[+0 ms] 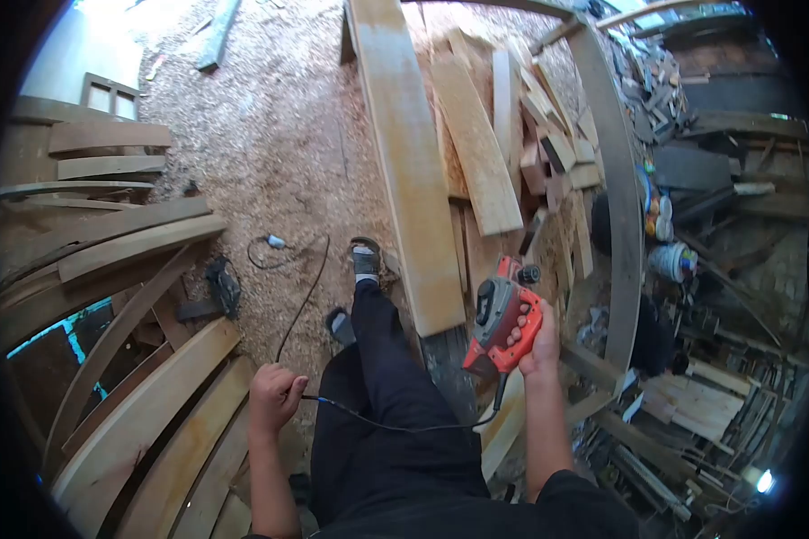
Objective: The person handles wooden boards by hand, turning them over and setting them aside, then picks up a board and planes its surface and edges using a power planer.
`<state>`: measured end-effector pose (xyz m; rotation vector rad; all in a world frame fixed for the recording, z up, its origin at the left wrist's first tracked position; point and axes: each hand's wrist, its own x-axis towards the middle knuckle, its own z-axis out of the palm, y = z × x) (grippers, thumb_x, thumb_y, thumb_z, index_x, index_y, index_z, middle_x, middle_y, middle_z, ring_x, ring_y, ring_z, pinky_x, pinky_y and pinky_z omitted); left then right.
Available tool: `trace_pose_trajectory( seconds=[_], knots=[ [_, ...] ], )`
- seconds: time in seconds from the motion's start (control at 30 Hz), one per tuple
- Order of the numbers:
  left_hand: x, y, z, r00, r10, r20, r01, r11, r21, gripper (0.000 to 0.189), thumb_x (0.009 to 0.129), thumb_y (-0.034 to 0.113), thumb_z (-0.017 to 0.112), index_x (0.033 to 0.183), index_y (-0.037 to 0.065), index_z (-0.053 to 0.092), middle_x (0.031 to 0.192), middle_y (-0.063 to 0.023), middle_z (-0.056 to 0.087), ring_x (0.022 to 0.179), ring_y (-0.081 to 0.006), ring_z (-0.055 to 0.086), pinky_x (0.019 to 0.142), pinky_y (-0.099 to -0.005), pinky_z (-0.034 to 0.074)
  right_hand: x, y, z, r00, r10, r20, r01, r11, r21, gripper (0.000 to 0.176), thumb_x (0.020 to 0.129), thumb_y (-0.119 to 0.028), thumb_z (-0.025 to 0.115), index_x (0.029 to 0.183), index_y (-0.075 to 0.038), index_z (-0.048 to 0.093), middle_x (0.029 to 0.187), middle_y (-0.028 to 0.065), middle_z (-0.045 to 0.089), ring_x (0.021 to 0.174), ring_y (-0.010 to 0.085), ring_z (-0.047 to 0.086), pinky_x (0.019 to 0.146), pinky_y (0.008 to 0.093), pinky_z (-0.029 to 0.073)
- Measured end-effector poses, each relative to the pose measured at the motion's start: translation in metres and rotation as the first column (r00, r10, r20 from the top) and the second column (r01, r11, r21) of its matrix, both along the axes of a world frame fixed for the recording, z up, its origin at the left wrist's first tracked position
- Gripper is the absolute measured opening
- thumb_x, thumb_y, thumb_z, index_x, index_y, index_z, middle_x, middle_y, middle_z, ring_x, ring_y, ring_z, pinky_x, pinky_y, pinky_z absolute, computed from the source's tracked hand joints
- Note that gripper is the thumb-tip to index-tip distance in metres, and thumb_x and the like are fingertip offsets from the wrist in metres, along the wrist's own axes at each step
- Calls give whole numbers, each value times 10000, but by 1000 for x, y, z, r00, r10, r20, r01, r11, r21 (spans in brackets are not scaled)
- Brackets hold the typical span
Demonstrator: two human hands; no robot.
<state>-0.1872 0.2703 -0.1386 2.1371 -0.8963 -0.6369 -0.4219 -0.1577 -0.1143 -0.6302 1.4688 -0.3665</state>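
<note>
My right hand [540, 343] is wrapped round the handle of a red and grey electric hand planer [493, 310], held up near the end of a long board. A black power cord [404, 429] leaves the back of the planer and sags across my legs to my left hand [277, 397]. That hand is closed on the cord, which runs on forward to the floor and lies there in a loose loop. Just left of the planer is the long flat board [418, 198], its near end resting on a dark support [448, 359].
Several loose planks [481, 148] are piled right of the board, beside an upright wooden frame [611, 180]. Curved boards [153, 418] are stacked at my left. Wood shavings [252, 135] cover the floor. A white bucket [672, 262] and scrap timber stand at the right.
</note>
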Motion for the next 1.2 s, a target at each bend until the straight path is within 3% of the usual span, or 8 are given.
trace_pose_trajectory(
  seconds=[0.17, 0.27, 0.57, 0.77, 0.97, 1.2],
  knots=[
    [-41, -18, -26, 968, -139, -209, 169, 977, 133, 222, 970, 251, 667, 872, 58, 712, 733, -118, 597, 774, -360, 619, 718, -460, 479, -58, 6, -15, 998, -48, -39, 50, 997, 52, 381, 1050, -518, 523, 991, -148, 593, 706, -31, 574, 524, 134, 520, 514, 321, 460],
    [-60, -23, -57, 920, -178, -348, 250, 952, 175, 248, 994, 300, 640, 977, 81, 756, 821, -130, 633, 850, -368, 646, 780, -467, 508, -87, 3, -35, 995, -97, 29, 92, 988, 125, 385, 1050, -528, 501, 994, -156, 584, 711, -33, 572, 565, 139, 534, 564, 339, 478],
    [-90, -45, -89, 785, -284, -550, 454, 868, 200, 325, 1052, 355, 567, 1166, 95, 726, 1031, -154, 672, 977, -366, 663, 861, -454, 528, -113, -24, -96, 968, -250, -14, 247, 945, 215, 388, 1041, -534, 502, 903, -177, 560, 707, -42, 564, 613, 145, 538, 620, 366, 498],
    [-97, -51, -105, 807, -299, -509, 467, 851, 240, 372, 1037, 392, 586, 1184, 74, 712, 1035, -162, 678, 984, -380, 660, 873, -462, 527, -111, -55, -141, 970, -241, 20, 233, 953, 196, 394, 1031, -547, 520, 899, -178, 562, 709, -37, 561, 617, 155, 529, 630, 368, 492],
    [-116, -88, -105, 838, -272, -473, 415, 881, 229, 411, 1020, 377, 622, 1291, 70, 650, 1113, -175, 697, 1067, -392, 666, 921, -472, 529, -109, -103, -186, 976, -210, 52, 199, 967, 160, 438, 1065, -553, 408, 906, -175, 564, 686, -42, 531, 612, 152, 529, 592, 365, 486],
    [-125, -105, -105, 812, -254, -525, 413, 886, 210, 473, 1017, 371, 634, 1378, 68, 599, 1203, -191, 686, 1145, -399, 650, 977, -471, 522, -102, -146, -225, 962, -267, 49, 260, 958, 124, 316, 1028, -477, 438, 910, -200, 537, 712, -52, 477, 609, 129, 479, 598, 346, 468]
  ],
)
